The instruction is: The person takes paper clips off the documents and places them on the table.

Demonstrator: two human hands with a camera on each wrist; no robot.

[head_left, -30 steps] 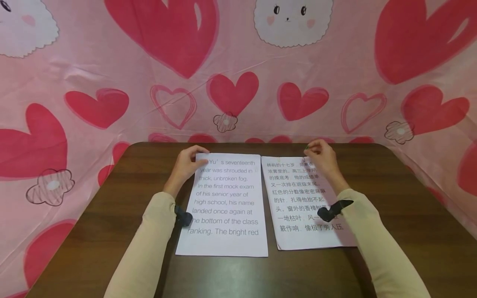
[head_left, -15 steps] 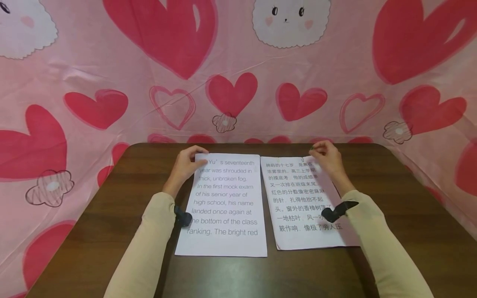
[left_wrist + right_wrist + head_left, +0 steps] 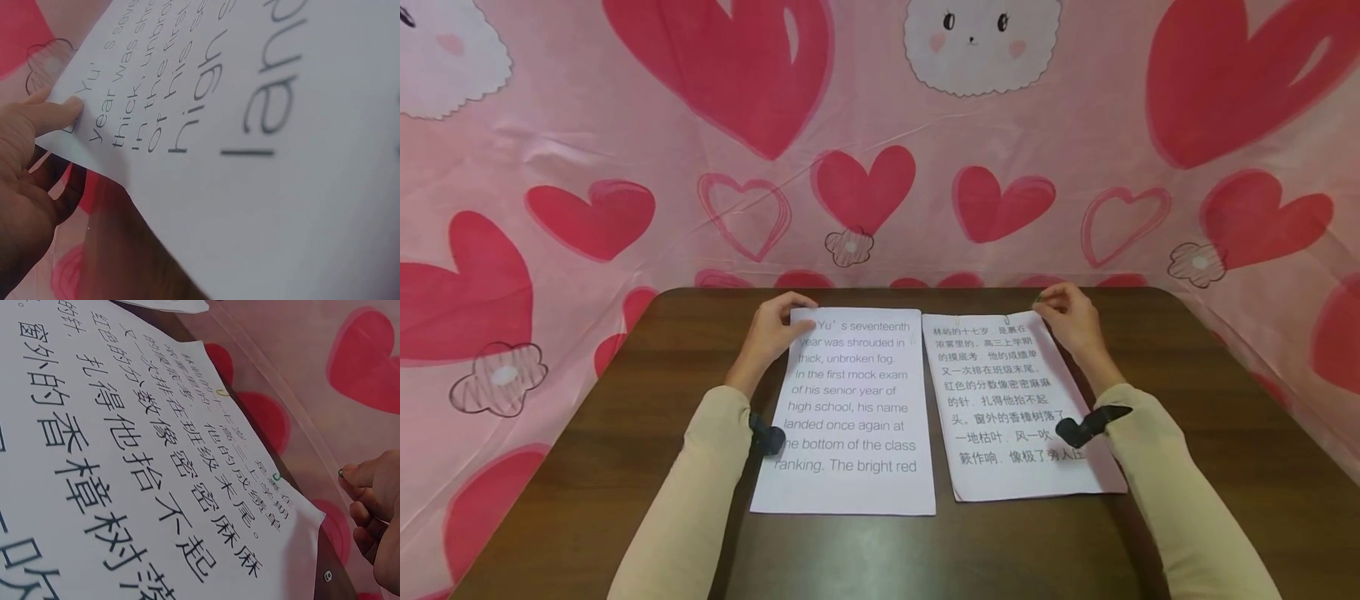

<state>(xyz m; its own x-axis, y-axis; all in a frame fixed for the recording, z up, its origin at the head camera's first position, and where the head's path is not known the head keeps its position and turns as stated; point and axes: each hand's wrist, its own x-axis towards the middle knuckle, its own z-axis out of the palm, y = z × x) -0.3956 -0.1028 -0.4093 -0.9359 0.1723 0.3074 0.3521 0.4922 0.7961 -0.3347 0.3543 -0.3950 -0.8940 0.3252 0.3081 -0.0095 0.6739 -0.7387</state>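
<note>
My left hand (image 3: 767,333) pinches the upper left corner of a sheet of English text (image 3: 854,408), thumb on top and fingers beneath. In the left wrist view, that corner is lifted and the paper (image 3: 250,206) bends. A stack of sheets with Chinese text (image 3: 1000,400) lies to its right. Along the stack's top edge sit a yellow paper clip (image 3: 222,393) and a green paper clip (image 3: 277,477). My right hand (image 3: 1071,325), just off the stack's top right corner, pinches another small green paper clip (image 3: 341,473) between thumb and forefinger; most of it is hidden.
Both papers lie on a dark brown wooden table (image 3: 625,467). A faint clip (image 3: 913,339) shows at the English sheet's right edge. Behind the table hangs a pink cloth (image 3: 880,108) printed with red hearts. Dark wrist straps (image 3: 767,435) hang over the papers.
My right hand has moved right along the Chinese stack's top edge, away from the green clip there, to its right corner. My left hand has stayed at the English sheet's corner.
</note>
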